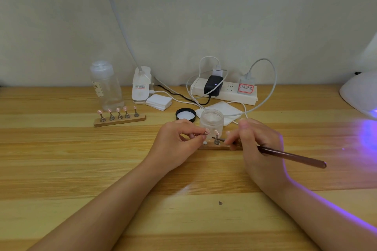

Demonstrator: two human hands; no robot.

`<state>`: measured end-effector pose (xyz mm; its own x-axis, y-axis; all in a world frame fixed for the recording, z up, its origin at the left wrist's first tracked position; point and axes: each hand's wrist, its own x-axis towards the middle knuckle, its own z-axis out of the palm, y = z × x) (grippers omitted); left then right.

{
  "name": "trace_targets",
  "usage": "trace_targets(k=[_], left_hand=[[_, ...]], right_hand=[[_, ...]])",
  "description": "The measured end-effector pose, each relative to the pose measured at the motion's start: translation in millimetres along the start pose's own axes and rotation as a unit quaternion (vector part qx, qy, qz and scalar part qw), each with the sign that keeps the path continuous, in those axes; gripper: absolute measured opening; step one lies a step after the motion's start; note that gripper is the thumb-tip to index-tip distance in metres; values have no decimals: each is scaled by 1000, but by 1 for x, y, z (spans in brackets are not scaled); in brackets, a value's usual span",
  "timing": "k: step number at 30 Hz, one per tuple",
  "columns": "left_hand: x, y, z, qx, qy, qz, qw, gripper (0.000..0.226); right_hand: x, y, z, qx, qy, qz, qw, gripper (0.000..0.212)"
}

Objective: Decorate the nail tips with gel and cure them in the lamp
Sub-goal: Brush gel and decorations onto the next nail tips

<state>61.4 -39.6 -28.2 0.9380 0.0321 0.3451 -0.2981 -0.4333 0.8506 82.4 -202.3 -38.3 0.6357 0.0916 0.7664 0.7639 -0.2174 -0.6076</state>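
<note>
Your left hand [179,140] pinches the thin metal stem of a single nail tip [207,131] between thumb and fingertips, lifted just above the near wooden holder [214,147]. Your right hand [259,144] is curled round a dark brown brush [293,157], with its working end pointed left at the holder and its handle angled off to your right. On that holder one pink tip [216,133] stands upright on its stem; the rest of the holder is hidden behind your fingers.

Just behind the holder stands an open clear jar [211,121]; what it holds looks pale and cloudy, though you cannot tell more. Its black lid [185,114] lies upturned to the left, white liner showing. A white wipe [222,109] lies behind the jar.

Further left on the surface [61,159], a second wooden holder [119,120] carries five pink tips in a row. Behind it stands a clear pump bottle [106,87], seemingly with clear liquid inside. A stack of white pads [159,102] lies beside a white clip lamp base [141,85]. The curing lamp [361,93] sits at the far right edge, casting violet light across the wood.
</note>
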Motion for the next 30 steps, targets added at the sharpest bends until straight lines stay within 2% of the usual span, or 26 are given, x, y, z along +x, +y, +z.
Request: trace_targets(k=[9, 12, 16, 24, 30], left_hand=[[0, -1, -1, 10, -3, -1, 1000, 24], [0, -1, -1, 10, -2, 0, 1000, 24], [0, -1, -1, 8, -1, -1, 1000, 28], [0, -1, 0, 20, -9, -2, 1000, 24], [0, -1, 0, 20, -9, -4, 1000, 23]], right_hand=[[3, 2, 3, -70, -39, -18, 997, 35], [4, 1, 4, -67, -39, -12, 997, 36], [1, 0, 2, -22, -18, 25, 999, 48], [4, -2, 3, -47, -51, 27, 997, 32], [2, -2, 3, -35, -43, 38, 998, 39]])
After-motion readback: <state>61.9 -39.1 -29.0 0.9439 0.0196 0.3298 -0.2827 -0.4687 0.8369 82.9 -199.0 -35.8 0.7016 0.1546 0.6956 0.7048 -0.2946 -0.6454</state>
